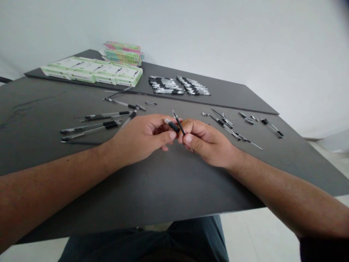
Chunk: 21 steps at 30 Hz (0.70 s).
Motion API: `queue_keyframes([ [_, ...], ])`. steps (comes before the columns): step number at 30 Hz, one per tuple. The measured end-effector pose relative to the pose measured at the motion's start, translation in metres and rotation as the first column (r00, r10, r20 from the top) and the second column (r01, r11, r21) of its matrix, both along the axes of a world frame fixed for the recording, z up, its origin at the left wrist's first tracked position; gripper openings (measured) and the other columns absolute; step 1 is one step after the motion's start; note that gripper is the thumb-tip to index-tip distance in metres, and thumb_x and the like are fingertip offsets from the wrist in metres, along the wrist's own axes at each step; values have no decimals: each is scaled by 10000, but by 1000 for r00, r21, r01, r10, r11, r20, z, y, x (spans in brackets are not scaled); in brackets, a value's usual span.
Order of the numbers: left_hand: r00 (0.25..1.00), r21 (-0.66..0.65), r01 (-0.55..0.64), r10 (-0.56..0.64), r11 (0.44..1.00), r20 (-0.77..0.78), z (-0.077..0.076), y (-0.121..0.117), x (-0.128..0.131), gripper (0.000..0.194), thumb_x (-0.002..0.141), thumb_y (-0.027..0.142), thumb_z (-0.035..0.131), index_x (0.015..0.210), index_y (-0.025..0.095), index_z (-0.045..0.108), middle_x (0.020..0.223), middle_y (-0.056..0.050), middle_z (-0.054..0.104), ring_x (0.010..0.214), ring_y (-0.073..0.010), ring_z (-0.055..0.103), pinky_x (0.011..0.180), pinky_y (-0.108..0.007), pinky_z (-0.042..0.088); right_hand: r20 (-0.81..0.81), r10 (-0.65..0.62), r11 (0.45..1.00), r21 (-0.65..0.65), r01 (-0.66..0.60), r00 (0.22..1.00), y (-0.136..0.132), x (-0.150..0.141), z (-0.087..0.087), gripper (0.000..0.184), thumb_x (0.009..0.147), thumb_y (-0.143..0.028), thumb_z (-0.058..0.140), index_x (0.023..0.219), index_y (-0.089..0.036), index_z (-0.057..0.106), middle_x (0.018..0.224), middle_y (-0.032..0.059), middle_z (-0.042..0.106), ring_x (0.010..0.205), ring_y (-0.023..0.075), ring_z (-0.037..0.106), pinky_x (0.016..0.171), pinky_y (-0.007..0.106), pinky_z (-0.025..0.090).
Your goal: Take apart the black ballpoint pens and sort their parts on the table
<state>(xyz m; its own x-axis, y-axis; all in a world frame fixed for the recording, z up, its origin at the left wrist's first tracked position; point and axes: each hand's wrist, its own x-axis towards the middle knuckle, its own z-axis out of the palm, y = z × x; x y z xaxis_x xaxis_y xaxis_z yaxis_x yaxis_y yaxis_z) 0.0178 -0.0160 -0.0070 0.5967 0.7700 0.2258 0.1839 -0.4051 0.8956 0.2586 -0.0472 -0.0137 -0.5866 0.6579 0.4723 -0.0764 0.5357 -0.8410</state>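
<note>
Over the middle of the dark table my hands meet, almost touching. My left hand (148, 136) is closed on a pen barrel (172, 126) with a black grip and a clear end; the rest of it is hidden by the fingers. Between thumb and fingers, my right hand (204, 140) pinches a thin black pen refill (179, 122), its pale tip pointing up and away. The refill crosses close to the barrel's grip end; whether they touch I cannot tell. Left of my left hand lie several pens (91, 131) with black grips.
Pen parts (223, 123) and small caps lie scattered at the right, with another pair of pens (272, 128) farther out. Bundled pens (166, 85) rest on the raised back strip. Green-white boxes (92, 69) and a stack of colourful packets (122, 52) stand at the back left.
</note>
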Motion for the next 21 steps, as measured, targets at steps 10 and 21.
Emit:
queue_keyframes([
  [10, 986, 267, -117, 144, 956, -82, 11, -7, -10, 207, 1078, 411, 663, 1055, 248, 787, 1043, -21, 831, 955, -212, 764, 939, -337, 591, 116, -27, 994, 111, 14, 993, 0, 2, -5, 217, 1168, -415, 743, 1034, -245, 751, 1034, 33, 743, 1032, 196, 688, 981, 377, 548],
  [21, 945, 302, 160, -58, 940, -321, 12, -11, -7, 307, 1099, 415, 579, 942, 224, 762, 866, -6, 790, 783, -182, 717, 750, -306, 475, -136, -316, 947, -111, 303, 939, -2, 27, 22, 325, 1030, -542, 919, 1000, -277, 733, 881, -15, 757, 670, 146, 695, 583, 281, 587],
])
